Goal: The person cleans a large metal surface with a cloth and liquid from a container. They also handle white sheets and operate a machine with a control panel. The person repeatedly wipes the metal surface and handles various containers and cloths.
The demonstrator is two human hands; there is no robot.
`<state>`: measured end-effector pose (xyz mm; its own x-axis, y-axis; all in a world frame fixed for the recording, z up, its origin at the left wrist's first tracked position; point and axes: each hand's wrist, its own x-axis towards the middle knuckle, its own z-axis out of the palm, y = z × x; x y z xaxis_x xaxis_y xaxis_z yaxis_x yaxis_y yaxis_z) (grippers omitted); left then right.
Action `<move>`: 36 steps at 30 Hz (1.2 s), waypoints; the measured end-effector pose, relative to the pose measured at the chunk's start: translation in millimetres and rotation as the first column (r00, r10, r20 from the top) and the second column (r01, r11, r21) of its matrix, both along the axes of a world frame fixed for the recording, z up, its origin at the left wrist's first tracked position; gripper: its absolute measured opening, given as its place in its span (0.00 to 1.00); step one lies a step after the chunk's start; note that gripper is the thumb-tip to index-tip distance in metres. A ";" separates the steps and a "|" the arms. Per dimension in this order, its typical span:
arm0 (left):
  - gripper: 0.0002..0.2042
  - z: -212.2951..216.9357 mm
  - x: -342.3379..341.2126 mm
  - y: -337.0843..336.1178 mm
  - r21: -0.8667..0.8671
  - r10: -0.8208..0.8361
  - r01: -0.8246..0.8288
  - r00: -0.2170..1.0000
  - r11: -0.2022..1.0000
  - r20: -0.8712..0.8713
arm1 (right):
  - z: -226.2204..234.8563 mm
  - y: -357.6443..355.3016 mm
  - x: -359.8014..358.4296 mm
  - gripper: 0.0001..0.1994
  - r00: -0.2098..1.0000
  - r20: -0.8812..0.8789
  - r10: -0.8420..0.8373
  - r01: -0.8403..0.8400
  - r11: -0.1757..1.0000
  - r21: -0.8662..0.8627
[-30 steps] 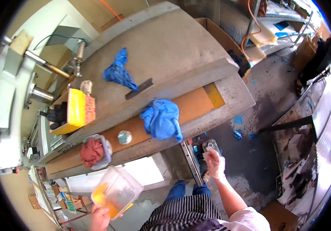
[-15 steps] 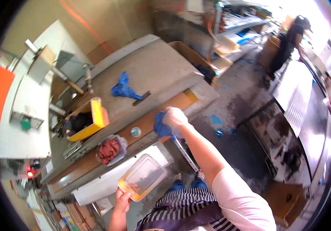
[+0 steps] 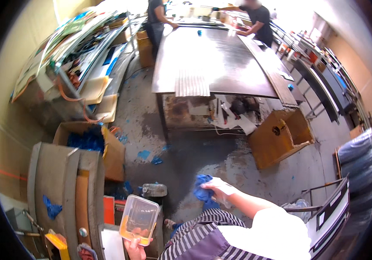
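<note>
My left hand point(image 3: 134, 250) grips a clear rectangular plastic container point(image 3: 141, 213) by its lower end. Some yellow-orange liquid shows at that end, and my fingers are visible through the plastic. Out in front of my body, my right hand point(image 3: 217, 186) is closed around a crumpled blue cloth point(image 3: 202, 187). A thin translucent glove seems to cover this hand. The cloth hangs in the air above the floor, apart from any surface. On the grey workbench point(image 3: 51, 173) at the left lies another blue cloth point(image 3: 52, 207).
A large metal table point(image 3: 214, 56) stands ahead, with two people at its far end. An open cardboard box point(image 3: 277, 143) sits by its near right corner. Another box point(image 3: 115, 158) holds blue scraps beside the workbench. Loaded shelves point(image 3: 90, 65) line the left; wrapped rolls point(image 3: 359, 169) stand right.
I have turned right, so the workbench has shifted to the lower left of view and the metal table is ahead. My right hand has carried the blue cloth away from the bench edge.
</note>
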<state>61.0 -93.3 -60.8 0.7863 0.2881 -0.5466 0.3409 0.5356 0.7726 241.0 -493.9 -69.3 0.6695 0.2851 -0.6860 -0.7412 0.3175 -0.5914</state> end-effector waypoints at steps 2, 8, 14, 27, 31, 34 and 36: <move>0.32 17.7 42.9 -51.5 -0.004 -0.053 0.054 0.997 0.999 0.063 | -11.0 -52.5 -15.3 0.12 0.990 -0.025 -0.136 0.134 0.989 -0.061; 0.27 3.2 166.3 -189.4 -0.083 -0.294 0.303 0.950 0.949 0.106 | -45.3 -197.8 -28.7 0.14 0.834 -0.230 -0.501 0.520 0.854 0.026; 0.30 2.6 305.5 -320.2 -0.085 -0.493 0.507 0.858 0.858 0.142 | -75.8 -291.5 22.4 0.10 0.718 -0.040 -0.695 0.694 0.719 -0.026; 0.27 -35.1 604.3 -516.4 0.109 -0.696 0.688 0.704 0.718 0.142 | -40.2 -426.5 270.4 0.19 0.495 0.335 -0.802 0.844 0.536 0.036; 0.28 -31.0 674.5 -559.6 0.204 -0.743 0.718 0.663 0.665 0.090 | -57.8 -478.7 372.5 0.17 0.453 0.891 -0.008 0.833 0.358 -0.421; 0.30 -31.1 719.0 -582.1 0.277 -0.768 0.728 0.638 0.627 0.062 | -27.7 -500.0 438.0 0.28 0.502 0.618 0.605 0.840 -0.173 -0.514; 0.32 -32.7 743.0 -596.7 0.218 -0.745 0.718 0.663 0.661 0.074 | -38.8 -506.6 459.7 0.33 0.658 0.398 0.639 0.646 -0.207 -0.735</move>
<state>804.0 -690.0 -93.5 0.8437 -0.3450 -0.4114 0.4478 0.0295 0.8936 700.6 -1000.5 -108.1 0.8903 -0.1399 0.4333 -0.0541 -0.9774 -0.2045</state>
